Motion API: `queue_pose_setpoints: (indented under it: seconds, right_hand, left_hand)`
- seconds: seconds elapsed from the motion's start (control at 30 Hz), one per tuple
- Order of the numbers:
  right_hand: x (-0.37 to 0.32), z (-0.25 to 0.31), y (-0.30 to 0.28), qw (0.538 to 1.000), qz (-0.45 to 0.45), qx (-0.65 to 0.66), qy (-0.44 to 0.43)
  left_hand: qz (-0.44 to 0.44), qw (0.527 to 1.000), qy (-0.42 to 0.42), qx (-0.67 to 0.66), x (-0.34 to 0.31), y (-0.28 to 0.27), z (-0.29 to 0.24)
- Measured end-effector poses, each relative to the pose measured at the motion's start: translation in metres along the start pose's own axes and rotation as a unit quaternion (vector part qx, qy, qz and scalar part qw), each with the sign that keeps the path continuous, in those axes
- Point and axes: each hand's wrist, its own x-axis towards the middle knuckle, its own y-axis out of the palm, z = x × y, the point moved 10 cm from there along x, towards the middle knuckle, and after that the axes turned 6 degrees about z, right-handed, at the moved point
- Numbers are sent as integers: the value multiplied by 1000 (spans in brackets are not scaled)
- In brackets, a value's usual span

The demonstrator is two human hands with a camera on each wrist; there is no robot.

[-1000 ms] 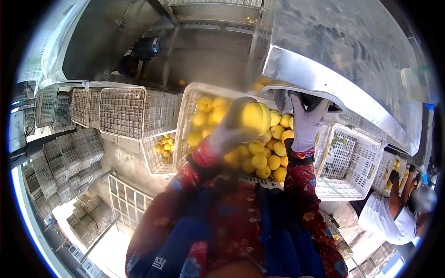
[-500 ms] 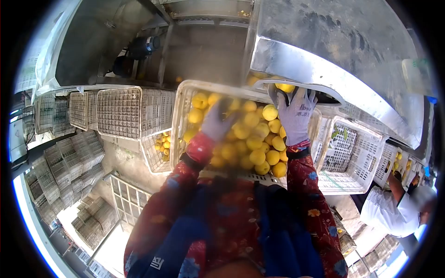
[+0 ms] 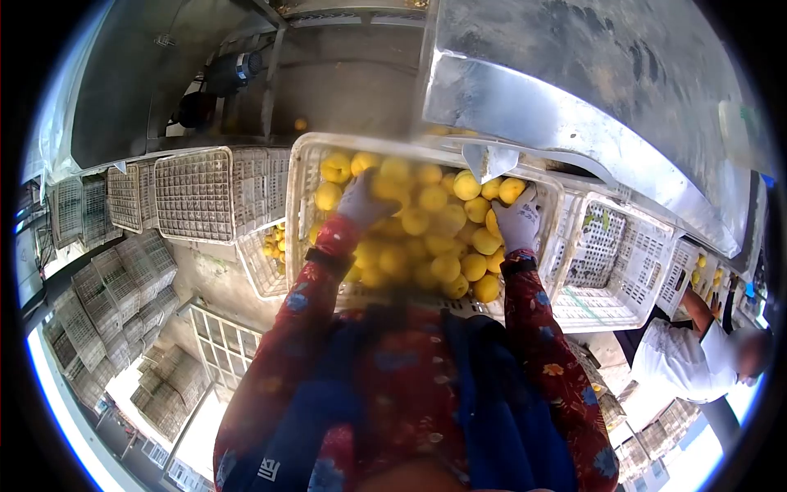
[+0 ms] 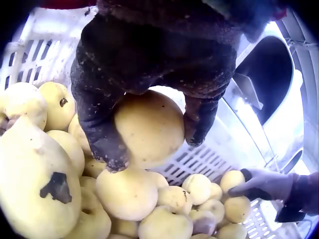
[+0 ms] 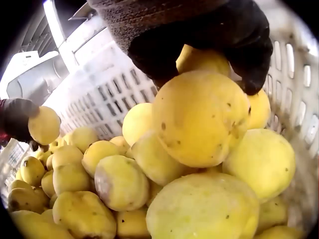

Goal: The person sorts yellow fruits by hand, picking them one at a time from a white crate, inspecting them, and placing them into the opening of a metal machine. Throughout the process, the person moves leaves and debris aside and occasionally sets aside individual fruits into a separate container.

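Note:
A white plastic crate (image 3: 302, 176) full of yellow peaches (image 3: 445, 267) stands in front of me. My left hand (image 3: 361, 203), in a glove with dark palm and fingers, is over the crate's left part. In the left wrist view its thumb and fingers grip one yellow peach (image 4: 149, 129) above the others. At the crate's right end is my gloved right hand (image 3: 518, 223). The right wrist view shows its dark fingers (image 5: 254, 64) curled round a yellow peach (image 5: 204, 60), partly hidden behind a nearer peach (image 5: 199, 119).
Beyond the crate's far right edge is a metal machine (image 3: 557, 123) with a chute opening (image 3: 566, 162). A second white crate (image 3: 615, 271) stands to the right, with a person in a white shirt (image 3: 676, 361) past it. Stacked crates (image 3: 197, 197) stand to the left.
My left hand came back from near the chute with its peaches gone and moved to the crate's left. My right hand dropped from the chute opening to the peaches at the crate's right end.

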Motion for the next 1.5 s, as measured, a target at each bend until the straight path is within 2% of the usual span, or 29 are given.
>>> queue_pose_setpoints:
  seconds: [0.03,0.1,0.13,0.17,0.2,0.27,0.3,0.4,0.43,0.5,0.53,0.57,0.63,0.73,0.77,0.83,0.87,0.93,0.97,1.0,1.07,1.13,1.17,1.2,1.27,1.4,1.43,1.47,1.5]
  right_hand:
    - [10,-3,10,999,28,-13,39]
    - [4,-8,14,996,-19,85,8]
    - [-2,-7,8,990,-43,131,-12]
    - [-11,-5,7,946,-30,318,-59]
    - [-25,8,-6,939,-17,331,-88]
    - [-55,39,-46,922,9,359,-144]
    - [-69,59,-73,945,-4,266,-190]
    - [-98,82,-101,866,0,458,-200]
    - [-106,91,-115,884,13,429,-188]
    - [-111,92,-125,857,-27,475,-199]
    - [-114,92,-129,843,-45,497,-203]
    - [-117,99,-145,843,-93,473,-238]
    - [-111,109,-159,875,-135,408,-221]
    - [-88,135,-182,908,-237,274,-210]
    - [-63,146,-176,919,-256,207,-216]
    - [-28,154,-161,935,-248,109,-229]
    - [-17,155,-155,942,-222,79,-237]
    - [-20,152,-165,934,-182,194,-237]
    - [-31,138,-180,900,-165,336,-224]
    - [-44,124,-188,847,-143,470,-205]
    - [-82,134,-185,862,-60,410,-293]
    - [-119,156,-184,854,-9,352,-384]
    - [-124,160,-173,869,-41,301,-391]
    - [-129,161,-161,881,-73,249,-396]
    - [-123,150,-148,870,-86,327,-359]
    - [-104,138,-146,872,-108,374,-295]
    - [-89,135,-145,880,-120,389,-243]
    - [-87,147,-170,907,-237,220,-269]
    - [-64,153,-164,917,-241,179,-262]
  left_hand:
    - [-11,998,58,34,-3,5,-6]
    - [55,984,71,-154,-10,24,2]
    - [91,962,61,-251,-22,27,-15]
    - [124,928,44,-349,-35,30,-33]
    - [151,886,20,-437,-49,33,-51]
    - [175,845,21,-504,-59,42,-65]
    - [186,836,27,-515,-63,44,-75]
    - [206,834,112,-500,-77,34,-124]
    - [196,846,150,-473,-77,30,-131]
    - [131,907,256,-307,-89,6,-154]
    - [127,905,261,-310,-94,0,-161]
    - [124,903,265,-313,-100,-5,-168]
    - [173,835,184,-489,-99,0,-167]
    - [180,772,190,-580,-100,-7,-159]
    - [182,740,160,-627,-98,-7,-156]
    - [146,815,206,-521,-91,-12,-146]
    - [127,825,231,-500,-91,-15,-145]
    - [89,818,285,-491,-100,-30,-162]
    - [70,801,317,-503,-104,-39,-175]
    - [59,817,303,-487,-103,-41,-176]
    - [40,847,272,-454,-101,-40,-175]
    - [2,896,311,-318,-95,-37,-179]
    - [-13,913,326,-246,-95,-32,-182]
    - [-12,907,336,-255,-95,-28,-186]
    - [-16,893,357,-274,-94,-22,-199]
    - [44,848,293,-440,-85,-20,-188]
    - [45,861,278,-424,-82,-21,-180]
    - [46,874,260,-408,-77,-23,-168]
    - [47,887,240,-392,-73,-21,-154]
